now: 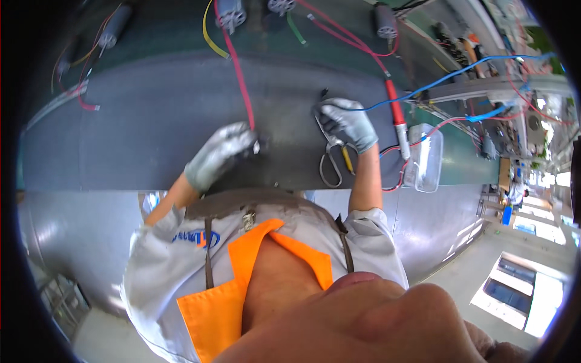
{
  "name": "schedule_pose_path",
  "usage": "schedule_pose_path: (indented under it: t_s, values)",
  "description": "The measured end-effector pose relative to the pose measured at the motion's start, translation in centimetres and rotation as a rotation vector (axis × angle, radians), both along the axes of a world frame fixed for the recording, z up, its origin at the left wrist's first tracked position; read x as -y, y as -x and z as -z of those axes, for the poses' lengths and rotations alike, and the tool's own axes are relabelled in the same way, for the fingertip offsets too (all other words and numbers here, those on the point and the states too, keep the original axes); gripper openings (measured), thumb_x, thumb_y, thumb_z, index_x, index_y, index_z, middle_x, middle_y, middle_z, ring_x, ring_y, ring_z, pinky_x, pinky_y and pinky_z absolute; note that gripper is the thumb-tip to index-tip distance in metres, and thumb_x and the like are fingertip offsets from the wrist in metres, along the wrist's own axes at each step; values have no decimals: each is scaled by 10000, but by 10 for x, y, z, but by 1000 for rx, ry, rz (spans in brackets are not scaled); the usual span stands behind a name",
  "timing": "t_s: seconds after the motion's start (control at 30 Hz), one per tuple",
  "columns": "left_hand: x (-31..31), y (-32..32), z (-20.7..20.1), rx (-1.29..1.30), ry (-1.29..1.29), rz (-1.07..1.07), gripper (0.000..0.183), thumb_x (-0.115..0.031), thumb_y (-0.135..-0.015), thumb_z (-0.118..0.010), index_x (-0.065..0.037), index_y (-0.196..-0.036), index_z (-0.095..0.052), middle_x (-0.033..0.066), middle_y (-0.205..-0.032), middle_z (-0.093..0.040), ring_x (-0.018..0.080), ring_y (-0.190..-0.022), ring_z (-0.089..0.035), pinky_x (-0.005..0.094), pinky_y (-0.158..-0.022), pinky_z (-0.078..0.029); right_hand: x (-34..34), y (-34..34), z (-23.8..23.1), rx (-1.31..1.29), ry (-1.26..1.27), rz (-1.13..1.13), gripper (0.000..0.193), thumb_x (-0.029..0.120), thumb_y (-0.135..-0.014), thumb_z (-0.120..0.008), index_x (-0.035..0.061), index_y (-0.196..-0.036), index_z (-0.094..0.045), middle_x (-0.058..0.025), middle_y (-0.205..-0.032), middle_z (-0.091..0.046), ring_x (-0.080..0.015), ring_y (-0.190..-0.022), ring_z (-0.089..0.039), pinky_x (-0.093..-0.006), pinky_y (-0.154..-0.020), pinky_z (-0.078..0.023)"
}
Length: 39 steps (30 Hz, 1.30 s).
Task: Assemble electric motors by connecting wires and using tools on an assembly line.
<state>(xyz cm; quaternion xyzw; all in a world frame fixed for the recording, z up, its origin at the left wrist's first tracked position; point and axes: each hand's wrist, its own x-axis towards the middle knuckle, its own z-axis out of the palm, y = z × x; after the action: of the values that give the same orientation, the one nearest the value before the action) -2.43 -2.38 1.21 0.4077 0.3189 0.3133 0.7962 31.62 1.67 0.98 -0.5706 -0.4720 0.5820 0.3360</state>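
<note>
Gloved in white with dark fingertips, my left hand [224, 151] is closed around the lower end of a red sleeved wire [241, 78]. That wire runs up to a grey cylindrical motor [230, 13]; a small pale tip shows at my fingers. My right hand [350, 124], gloved alike, has its fingers curled over the mat. A dark tip [325, 93] pokes out by them, but what they hold is hidden. The thin blue cord [423, 89] reaches that hand from the right. Just below it lie scissors [330, 162] and a yellow-handled tool [347, 160].
More motors with wires, one [115, 25] at far left and another [385, 21] at upper right, line the back of the bench [151, 115]. A red-and-white pen-shaped tool [396, 115] lies right of my right hand, beside a clear plastic box [427, 160].
</note>
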Motion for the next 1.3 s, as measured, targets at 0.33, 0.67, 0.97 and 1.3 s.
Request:
schedule_pose_path:
  t_s: [0.33, 0.67, 0.97, 1.3]
  values:
    - [-28, -32, -17, 115, -75, -341, 307, -220, -1025, -609, 35, -1184, -671, 20, -919, -678, 98, -861, -644, 251, -796, -520, 76, 111, -45, -295, -322, -59, 488, 142, -958, -627, -50, -1398, -544, -118, -901, -742, -142, -818, -688, -281, -774, -548]
    - [-23, -43, -19, 196, -29, -373, 196, -220, -1022, -620, -39, -1069, -677, 15, -909, -706, 86, -832, -659, 237, -770, -533, 64, 131, -29, -471, -358, 26, 582, 191, -967, -620, -29, -1478, -451, -104, -788, -687, -147, -685, -641, -273, -623, -506]
    - [-25, -44, -15, 238, -50, -373, 261, -235, -1028, -612, -17, -1153, -683, 27, -941, -713, 88, -848, -662, 242, -783, -537, 64, 137, -29, -531, -376, 102, 595, 207, -963, -619, -45, -1473, -444, -110, -758, -674, -159, -631, -628, -278, -560, -484]
    - [-21, -49, -20, 240, -9, -367, 293, -234, -1034, -597, -11, -1212, -660, 54, -987, -724, 115, -887, -686, 260, -804, -558, 69, 136, -32, -530, -337, 122, 579, 195, -970, -592, -54, -1470, -440, -102, -714, -663, -155, -590, -613, -275, -548, -491]
